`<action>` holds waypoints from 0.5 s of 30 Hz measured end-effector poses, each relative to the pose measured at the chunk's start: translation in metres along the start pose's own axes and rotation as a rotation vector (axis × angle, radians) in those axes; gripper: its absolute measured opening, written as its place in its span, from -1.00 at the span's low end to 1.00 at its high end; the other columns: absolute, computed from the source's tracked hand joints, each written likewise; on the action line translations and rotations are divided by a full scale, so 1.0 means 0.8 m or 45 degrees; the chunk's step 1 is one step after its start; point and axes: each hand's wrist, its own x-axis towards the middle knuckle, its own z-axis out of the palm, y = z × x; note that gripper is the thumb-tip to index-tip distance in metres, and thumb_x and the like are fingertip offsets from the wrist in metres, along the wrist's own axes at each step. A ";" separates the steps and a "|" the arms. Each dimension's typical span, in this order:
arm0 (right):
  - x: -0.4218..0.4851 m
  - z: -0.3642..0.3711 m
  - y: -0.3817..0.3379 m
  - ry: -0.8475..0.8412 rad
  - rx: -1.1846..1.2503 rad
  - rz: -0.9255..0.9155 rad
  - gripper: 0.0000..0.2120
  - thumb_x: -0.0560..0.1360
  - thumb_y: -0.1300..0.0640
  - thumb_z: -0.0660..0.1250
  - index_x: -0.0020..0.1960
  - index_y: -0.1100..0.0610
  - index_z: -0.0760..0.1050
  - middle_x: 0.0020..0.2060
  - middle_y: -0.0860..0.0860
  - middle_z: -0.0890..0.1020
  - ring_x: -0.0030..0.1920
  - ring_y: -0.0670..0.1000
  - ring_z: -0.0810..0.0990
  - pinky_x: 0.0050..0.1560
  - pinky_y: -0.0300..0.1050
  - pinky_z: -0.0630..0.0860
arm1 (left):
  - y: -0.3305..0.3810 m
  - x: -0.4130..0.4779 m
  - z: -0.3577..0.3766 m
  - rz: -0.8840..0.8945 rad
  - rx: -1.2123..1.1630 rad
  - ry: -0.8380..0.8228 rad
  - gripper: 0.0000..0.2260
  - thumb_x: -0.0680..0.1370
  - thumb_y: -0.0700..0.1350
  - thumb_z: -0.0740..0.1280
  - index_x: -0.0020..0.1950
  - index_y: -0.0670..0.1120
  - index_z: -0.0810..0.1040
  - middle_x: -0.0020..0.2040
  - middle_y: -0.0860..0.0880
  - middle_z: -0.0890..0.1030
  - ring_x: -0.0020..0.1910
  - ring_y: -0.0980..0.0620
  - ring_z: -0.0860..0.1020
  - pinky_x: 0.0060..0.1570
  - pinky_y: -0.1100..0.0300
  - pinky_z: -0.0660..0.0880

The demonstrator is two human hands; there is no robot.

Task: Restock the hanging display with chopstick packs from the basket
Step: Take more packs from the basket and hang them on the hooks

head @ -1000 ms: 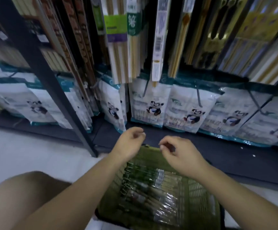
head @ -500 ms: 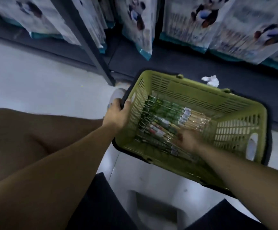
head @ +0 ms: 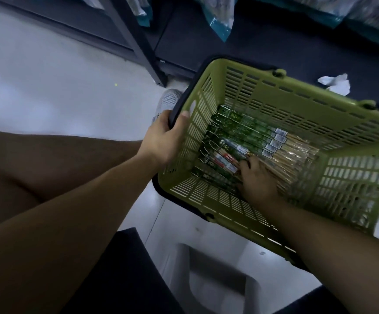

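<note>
Gripping the basket: the left hand point(head: 161, 141) holds the left end of the green basket point(head: 297, 96), thumb hooked over the slotted wall, fingers curled round the rim and the dark handle point(head: 185, 92) folded against it
Right hand: the right hand point(head: 257, 182) is down inside the basket, back upward, fingers bent onto the packs in the near part of the pile; whether they close round one I cannot tell
Chopstick packs: the chopstick packs point(head: 252, 134) lie flat on the bottom of the basket, side by side in a row from far to near, green card heads to the left, bare wooden sticks under clear wrap to the right; a few in the middle carry red and white labels
Basket place: over the pale floor point(head: 48, 75), just on the near side of the dark shelf base point(head: 252, 48), its left end beside a grey shoe point(head: 169, 100)
Shelving: a dark post point(head: 134, 41) comes down to the floor left of the basket; the bottoms of teal-edged bags point(head: 220, 23) show along the far edge
Paper: a crumpled white scrap point(head: 334, 82) lies on the shelf base just beyond the basket's far rim, to the right
Near side: a bare thigh point(head: 36, 166) at the left, and a pale stool point(head: 218, 279) near the bottom edge
</note>
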 end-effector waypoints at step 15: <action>0.011 -0.022 -0.001 -0.148 -0.087 0.159 -0.78 0.55 0.05 0.44 0.16 0.08 0.56 0.06 0.09 0.65 0.04 0.13 0.66 -0.09 -0.05 0.55 | 0.011 -0.009 -0.013 -0.049 -0.084 -0.064 -0.69 0.56 0.29 0.25 0.10 0.09 0.53 -0.03 -0.07 0.70 -0.06 -0.10 0.68 -0.03 -0.07 0.63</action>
